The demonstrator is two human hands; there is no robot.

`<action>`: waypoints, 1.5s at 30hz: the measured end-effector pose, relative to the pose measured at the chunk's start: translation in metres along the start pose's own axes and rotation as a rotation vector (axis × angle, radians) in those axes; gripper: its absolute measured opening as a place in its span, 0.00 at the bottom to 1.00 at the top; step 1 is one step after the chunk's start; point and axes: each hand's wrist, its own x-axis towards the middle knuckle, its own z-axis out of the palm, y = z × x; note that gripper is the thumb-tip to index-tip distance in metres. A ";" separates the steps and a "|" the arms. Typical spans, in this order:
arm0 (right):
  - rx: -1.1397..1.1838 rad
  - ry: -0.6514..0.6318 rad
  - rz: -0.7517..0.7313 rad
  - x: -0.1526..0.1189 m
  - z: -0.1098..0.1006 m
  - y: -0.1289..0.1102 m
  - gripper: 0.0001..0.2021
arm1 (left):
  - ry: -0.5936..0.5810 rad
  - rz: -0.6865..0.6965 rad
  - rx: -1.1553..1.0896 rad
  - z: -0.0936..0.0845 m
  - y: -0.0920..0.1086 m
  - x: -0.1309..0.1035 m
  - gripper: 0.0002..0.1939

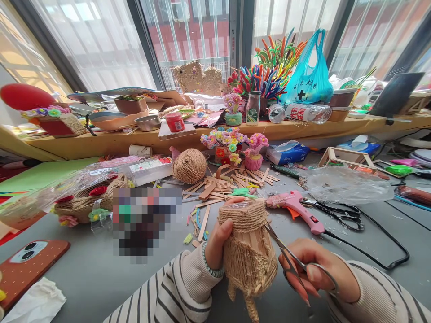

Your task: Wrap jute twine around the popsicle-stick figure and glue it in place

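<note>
My left hand (pixel 218 240) is wrapped round a container bound in jute twine (pixel 251 264), thumb on its near side and the other fingers mostly hidden behind it. Twine coils thickly about its upper rim, with bare wooden strips showing lower down and stubby twine-wrapped legs at the bottom. In my right hand (pixel 313 264) is a pair of metal scissors (pixel 288 253), fingers through the handle loops. Their blade tips reach the container's right side, just under the coiled rim; whether they touch the twine I cannot tell.
Behind the container lies a pink glue gun (pixel 298 208), its black cord running right. Black-handled scissors (pixel 343 215), scattered craft sticks (pixel 232 181) and a twine ball (pixel 189 166) are close by. A phone (pixel 33 267) and crumpled tissue (pixel 38 300) lie left; a cluttered ledge (pixel 202 139) runs along the windows.
</note>
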 end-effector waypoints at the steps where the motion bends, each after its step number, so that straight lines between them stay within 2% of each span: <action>1: 0.001 0.000 0.007 0.000 -0.001 -0.001 0.33 | 0.004 -0.002 -0.003 0.000 0.000 0.000 0.32; 12: 0.064 0.076 0.057 0.003 0.001 -0.005 0.33 | 0.074 0.003 -0.017 0.006 0.004 -0.002 0.29; 23: 0.147 0.120 0.092 0.005 0.006 -0.001 0.31 | 0.072 0.021 -0.038 0.005 0.003 -0.002 0.29; 28: 0.075 0.127 0.080 0.004 0.005 0.001 0.32 | 0.043 0.023 -0.001 0.004 0.003 -0.001 0.31; 34: 0.019 0.121 0.008 0.003 0.004 0.002 0.35 | 0.064 0.015 0.054 0.007 0.006 -0.002 0.30; 41: 0.073 0.191 0.083 0.006 0.005 0.005 0.32 | 0.074 -0.002 0.006 0.005 0.004 -0.001 0.30; 45: 0.082 0.201 0.069 0.008 0.008 0.005 0.32 | 0.083 0.007 0.006 0.002 0.001 0.000 0.30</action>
